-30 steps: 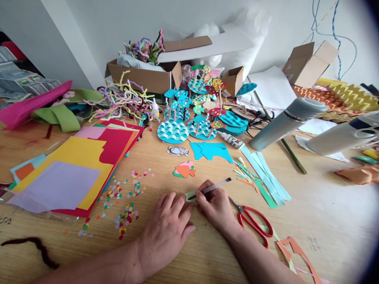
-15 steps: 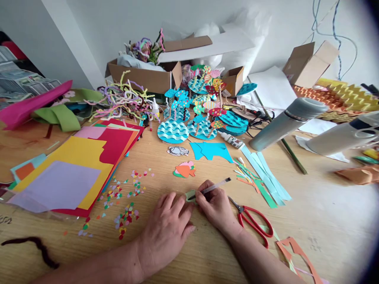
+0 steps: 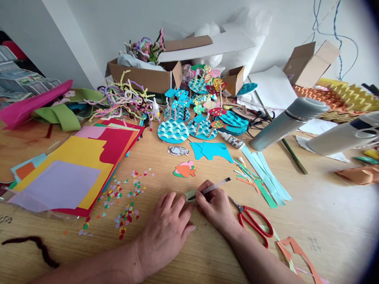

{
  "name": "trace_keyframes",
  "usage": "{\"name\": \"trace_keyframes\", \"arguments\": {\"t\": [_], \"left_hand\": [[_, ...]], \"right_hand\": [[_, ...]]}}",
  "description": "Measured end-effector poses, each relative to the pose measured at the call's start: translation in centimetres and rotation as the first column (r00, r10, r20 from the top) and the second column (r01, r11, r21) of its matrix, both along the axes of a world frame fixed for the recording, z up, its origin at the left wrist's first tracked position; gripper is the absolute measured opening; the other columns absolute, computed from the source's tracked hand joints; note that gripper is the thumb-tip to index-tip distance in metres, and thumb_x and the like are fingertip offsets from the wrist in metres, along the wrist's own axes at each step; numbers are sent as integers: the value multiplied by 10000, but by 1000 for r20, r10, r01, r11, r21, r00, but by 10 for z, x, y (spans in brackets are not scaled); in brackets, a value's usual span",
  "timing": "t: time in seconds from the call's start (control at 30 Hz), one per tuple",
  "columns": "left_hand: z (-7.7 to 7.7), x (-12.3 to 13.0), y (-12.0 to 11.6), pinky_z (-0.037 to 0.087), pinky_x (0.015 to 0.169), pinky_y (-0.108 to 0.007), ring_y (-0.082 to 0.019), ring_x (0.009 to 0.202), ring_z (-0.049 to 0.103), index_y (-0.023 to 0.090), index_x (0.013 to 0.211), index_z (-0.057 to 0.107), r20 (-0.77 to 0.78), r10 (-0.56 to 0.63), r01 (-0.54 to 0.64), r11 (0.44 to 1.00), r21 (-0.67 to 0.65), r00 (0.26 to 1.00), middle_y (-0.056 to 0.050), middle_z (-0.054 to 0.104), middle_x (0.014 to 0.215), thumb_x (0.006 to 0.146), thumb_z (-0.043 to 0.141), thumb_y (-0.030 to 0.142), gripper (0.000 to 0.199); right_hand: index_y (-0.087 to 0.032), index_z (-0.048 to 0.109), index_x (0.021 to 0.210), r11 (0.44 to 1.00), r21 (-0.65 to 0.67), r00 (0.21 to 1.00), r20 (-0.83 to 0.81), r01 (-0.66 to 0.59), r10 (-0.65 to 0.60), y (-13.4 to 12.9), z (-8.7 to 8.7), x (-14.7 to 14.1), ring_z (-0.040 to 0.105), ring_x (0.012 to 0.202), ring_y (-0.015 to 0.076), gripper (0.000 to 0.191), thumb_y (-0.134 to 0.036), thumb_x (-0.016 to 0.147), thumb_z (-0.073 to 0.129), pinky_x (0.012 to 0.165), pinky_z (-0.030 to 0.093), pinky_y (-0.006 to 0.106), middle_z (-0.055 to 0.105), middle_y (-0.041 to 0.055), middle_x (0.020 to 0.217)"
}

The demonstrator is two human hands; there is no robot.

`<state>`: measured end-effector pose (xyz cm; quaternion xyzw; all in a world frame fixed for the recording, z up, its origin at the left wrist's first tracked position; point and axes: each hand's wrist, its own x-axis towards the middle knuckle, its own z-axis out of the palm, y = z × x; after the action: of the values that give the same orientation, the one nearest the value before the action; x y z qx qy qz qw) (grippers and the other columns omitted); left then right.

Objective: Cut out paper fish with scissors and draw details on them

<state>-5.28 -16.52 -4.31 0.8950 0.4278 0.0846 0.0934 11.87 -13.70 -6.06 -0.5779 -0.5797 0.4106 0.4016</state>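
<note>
My right hand [image 3: 217,207] is closed around a clear pen with a black end [image 3: 217,184]. The pen's lower end lies over a small pale green paper piece [image 3: 190,195] on the wooden table. My left hand [image 3: 167,221] lies palm down with its fingers stretched out and the thumb apart. Its fingertips rest against the left edge of the green piece, partly covering it. Just beyond the hands are layered fish-shaped paper cutouts [image 3: 185,169], orange on top, and a black-and-white drawn cutout [image 3: 178,150]. Red-handled scissors [image 3: 256,223] lie beside my right wrist.
Coloured paper sheets [image 3: 65,181] and scattered confetti [image 3: 127,213] lie to the left. Blue discs with paper fish [image 3: 173,132] stand ahead, near a glue bottle [image 3: 232,140]. Paper strips [image 3: 266,173], a grey flask [image 3: 284,122] and orange scraps [image 3: 299,252] are at the right.
</note>
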Motion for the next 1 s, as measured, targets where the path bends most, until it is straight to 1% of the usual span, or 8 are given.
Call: {"name": "trace_keyframes", "arguments": {"t": [0.1, 0.23, 0.37, 0.47, 0.83, 1.0], "left_hand": [[1, 0, 0, 377, 987, -478, -285, 1134, 420, 238, 1270, 518, 5, -1, 1, 1000, -3, 1000, -75, 530, 1228, 885, 525, 404, 419], [1, 0, 1, 382, 983, -471, -275, 1129, 417, 247, 1232, 539, 19, 15, -15, 1000, -20, 1000, -75, 515, 1210, 883, 530, 390, 377], [1, 1, 0, 403, 950, -463, -265, 1100, 423, 276, 1214, 547, 38, 57, -56, 998, -32, 998, -81, 491, 1155, 876, 547, 371, 351], [0, 0, 0, 410, 929, -461, -260, 1065, 431, 282, 1229, 536, 29, 54, -54, 998, -32, 998, -79, 486, 1090, 882, 536, 369, 357], [2, 0, 1, 420, 862, -443, -241, 954, 434, 290, 1243, 529, 1, 48, -48, 998, -47, 999, -59, 471, 968, 884, 530, 369, 367], [2, 0, 1, 423, 844, -432, -233, 929, 434, 293, 1253, 522, -13, 39, -40, 998, -55, 999, -57, 471, 952, 889, 522, 367, 372]], "right_hand": [[-204, 503, 663, 1000, -13, 999, -46, 22, -22, -1, 1, 0, 442, 415, 105, 118, -209, 763, 565, 403, 339, 212, 479, -53, 493], [-198, 503, 645, 992, -12, 983, -133, 124, -125, -2, 2, 1, 452, 398, 102, 146, -248, 756, 583, 385, 341, 216, 504, -41, 501], [-195, 503, 641, 974, 36, 958, -192, 224, -213, -3, 0, 5, 438, 399, 91, 176, -273, 774, 587, 387, 335, 213, 512, -41, 516], [-194, 510, 644, 961, 78, 949, -198, 266, -246, -3, -1, 6, 435, 407, 91, 175, -274, 781, 585, 392, 333, 213, 505, -42, 519], [-196, 518, 653, 962, 77, 952, -188, 261, -243, -1, 2, 6, 435, 415, 95, 176, -286, 791, 582, 397, 329, 214, 519, -37, 514], [-195, 519, 664, 958, 86, 948, -191, 274, -255, -1, 1, 7, 434, 418, 96, 180, -296, 798, 583, 397, 329, 215, 518, -37, 523]]}}
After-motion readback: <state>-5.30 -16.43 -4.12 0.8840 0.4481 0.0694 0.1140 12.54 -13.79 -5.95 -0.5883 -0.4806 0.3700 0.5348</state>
